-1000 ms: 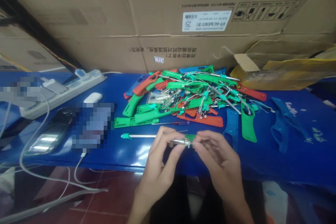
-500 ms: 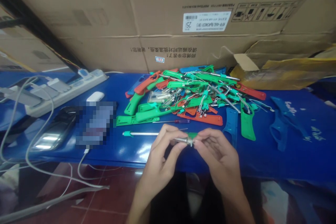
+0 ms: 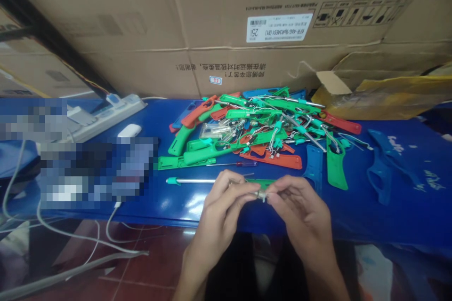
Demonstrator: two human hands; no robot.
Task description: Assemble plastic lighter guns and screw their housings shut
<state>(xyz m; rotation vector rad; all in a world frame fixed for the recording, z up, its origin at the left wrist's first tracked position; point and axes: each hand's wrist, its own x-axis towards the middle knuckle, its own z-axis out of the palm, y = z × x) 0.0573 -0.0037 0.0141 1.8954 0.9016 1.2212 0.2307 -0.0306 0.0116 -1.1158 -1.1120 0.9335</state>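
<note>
My left hand (image 3: 221,218) is closed round a small clear lighter fuel tank (image 3: 261,194), most of it hidden by the fingers. At the tank's valve end, my right hand (image 3: 305,214) pinches with thumb and forefinger; the tiny part there is too small to make out. Behind my hands lie a metal lighter tube (image 3: 196,181) with a teal tip and a green lighter shell (image 3: 264,182), partly covered. A screwdriver (image 3: 243,163) with a dark red and purple handle rests just beyond.
A pile of green, orange and blue lighter shells (image 3: 271,138), with tubes and wires, spreads before a large cardboard box (image 3: 215,19). Blue shells (image 3: 379,174) lie right. Left are a phone (image 3: 136,164), a white earphone case (image 3: 129,130), a power strip (image 3: 123,108) and cables.
Both hands and the fuel tank have shifted slightly right and down in view. The left fingers now cover more of the tank. The right hand still pinches at its end.
</note>
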